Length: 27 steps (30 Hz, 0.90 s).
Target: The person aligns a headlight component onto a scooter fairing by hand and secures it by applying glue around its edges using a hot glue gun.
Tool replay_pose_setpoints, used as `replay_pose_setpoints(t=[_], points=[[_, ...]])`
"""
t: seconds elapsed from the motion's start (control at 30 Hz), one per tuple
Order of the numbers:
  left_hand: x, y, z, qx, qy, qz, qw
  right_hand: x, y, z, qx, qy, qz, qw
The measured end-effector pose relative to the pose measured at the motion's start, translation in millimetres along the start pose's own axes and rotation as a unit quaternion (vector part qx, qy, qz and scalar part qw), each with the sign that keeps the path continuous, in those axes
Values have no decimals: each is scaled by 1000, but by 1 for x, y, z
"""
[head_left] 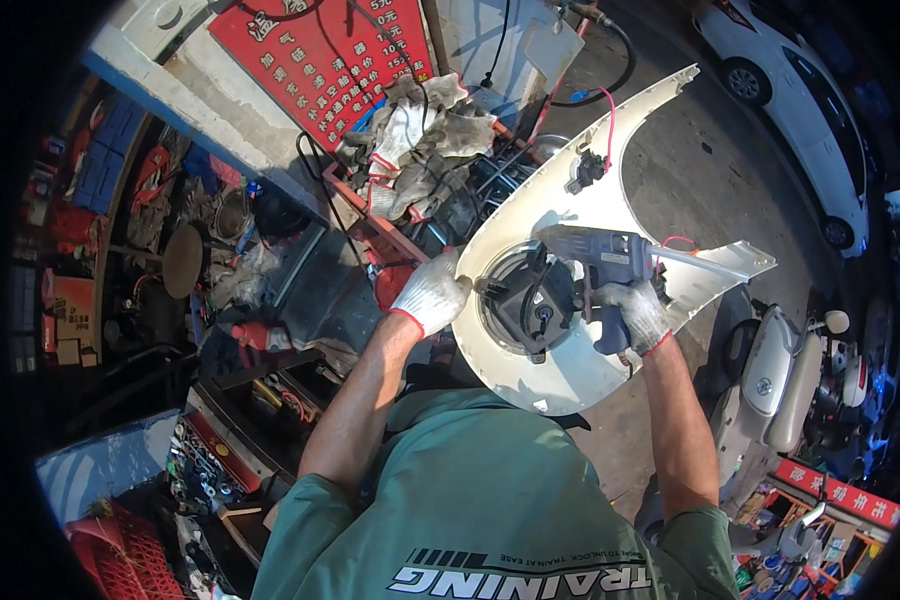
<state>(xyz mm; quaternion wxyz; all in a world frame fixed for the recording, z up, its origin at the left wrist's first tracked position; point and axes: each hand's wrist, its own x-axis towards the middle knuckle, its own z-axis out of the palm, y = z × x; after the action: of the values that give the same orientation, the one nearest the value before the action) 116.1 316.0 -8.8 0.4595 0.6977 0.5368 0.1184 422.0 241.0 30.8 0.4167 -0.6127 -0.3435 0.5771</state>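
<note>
A large cream-coloured vehicle body panel [590,375] with curved cut-outs is held up in front of my body. A round headlight unit [515,310] with a dark back and wires sits in its wide middle. My left hand [433,292], in a pale work glove, is closed on the panel's left edge. My right hand [635,312], also gloved, is wrapped round the handle of a dark blue-grey glue gun [595,247]. The gun lies across the panel above the headlight, nose to the left. From its back a long translucent stick [705,262] extends right.
Dirty gloves [420,135] are heaped on a red-framed stand beyond my left hand. A red sign [335,60] leans behind it. Cluttered shelves and an open tool box [210,465] fill the left. A scooter [770,385] stands at right, a white car [790,110] farther off.
</note>
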Motion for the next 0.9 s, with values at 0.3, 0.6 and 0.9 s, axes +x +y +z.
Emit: replay_pose_setpoints(t=[0.3,0.6,0.9], points=[[-3,7,-3,4,2,14,1000,12,27,-23,-211,-56,-107,970],[-1,4,-1,12,1,8,1000,8,10,-6,-113,-12,-4,994],[0,-2,-1,6,0,17,1000,11,6,-19,-96,-11,1,995]])
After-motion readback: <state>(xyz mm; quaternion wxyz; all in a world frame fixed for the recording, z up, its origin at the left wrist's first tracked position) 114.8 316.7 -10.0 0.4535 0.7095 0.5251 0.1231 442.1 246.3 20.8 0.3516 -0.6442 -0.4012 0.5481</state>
